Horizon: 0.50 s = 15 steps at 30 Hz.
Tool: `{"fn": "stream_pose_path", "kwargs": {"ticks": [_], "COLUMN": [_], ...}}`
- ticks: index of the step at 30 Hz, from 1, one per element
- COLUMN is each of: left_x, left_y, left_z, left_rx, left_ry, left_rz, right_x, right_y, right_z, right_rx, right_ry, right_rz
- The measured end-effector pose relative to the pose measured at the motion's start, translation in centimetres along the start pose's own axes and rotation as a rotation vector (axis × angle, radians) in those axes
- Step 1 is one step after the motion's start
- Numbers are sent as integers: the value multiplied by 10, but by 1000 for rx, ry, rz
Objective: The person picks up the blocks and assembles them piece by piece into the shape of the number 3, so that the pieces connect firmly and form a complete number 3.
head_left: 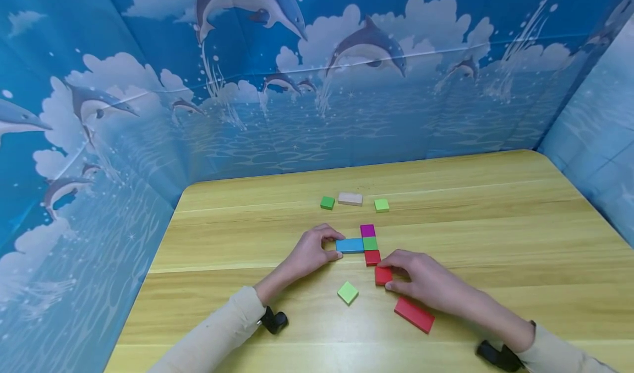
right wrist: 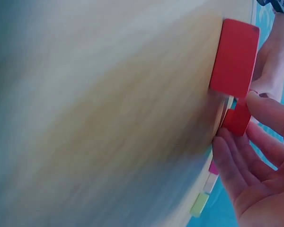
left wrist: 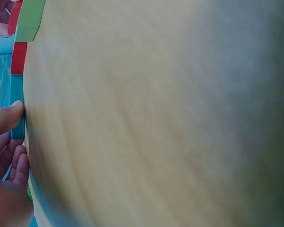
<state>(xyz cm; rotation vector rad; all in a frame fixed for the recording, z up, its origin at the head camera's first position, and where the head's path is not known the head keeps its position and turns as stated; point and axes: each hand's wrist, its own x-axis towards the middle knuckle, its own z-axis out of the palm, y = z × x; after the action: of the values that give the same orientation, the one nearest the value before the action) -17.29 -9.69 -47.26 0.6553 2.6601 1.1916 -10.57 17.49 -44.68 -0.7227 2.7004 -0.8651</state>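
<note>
My left hand (head_left: 309, 249) pinches the left end of a flat blue block (head_left: 350, 245) between thumb and fingers. The block's right end meets a short column: a magenta block (head_left: 367, 230) on top, a green block (head_left: 370, 243) in the middle and a red block (head_left: 372, 258) below. Just below and right of that column, my right hand (head_left: 428, 282) pinches a small red block (head_left: 383, 276) by two opposite sides. In the right wrist view, thumb and fingers close around this red block (right wrist: 242, 120).
A longer red block (head_left: 415, 314) lies slanted below my right hand. Between my forearms sits a light green block (head_left: 348, 293), turned cornerwise. Farther back are a green block (head_left: 327, 202), a pale block (head_left: 350, 198) and another light green block (head_left: 381, 205). A dolphin-print curtain (head_left: 317, 125) borders the wooden table.
</note>
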Motion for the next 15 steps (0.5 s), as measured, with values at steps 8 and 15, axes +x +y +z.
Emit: {"fn": "stream_pose_path", "kwargs": {"ticks": [8,15], "left_x": [0,1], "left_y": [0,-1], "left_z": [0,1], "left_rx": [6,8], "left_ry": [1,0], "left_rz": [0,-1], "right_x": [2,4], "right_y": [-11,-14], "right_z": [6,10], "right_rx": [-35,-75], "right_ry": [27,52], "right_rz": [-14,-11]}}
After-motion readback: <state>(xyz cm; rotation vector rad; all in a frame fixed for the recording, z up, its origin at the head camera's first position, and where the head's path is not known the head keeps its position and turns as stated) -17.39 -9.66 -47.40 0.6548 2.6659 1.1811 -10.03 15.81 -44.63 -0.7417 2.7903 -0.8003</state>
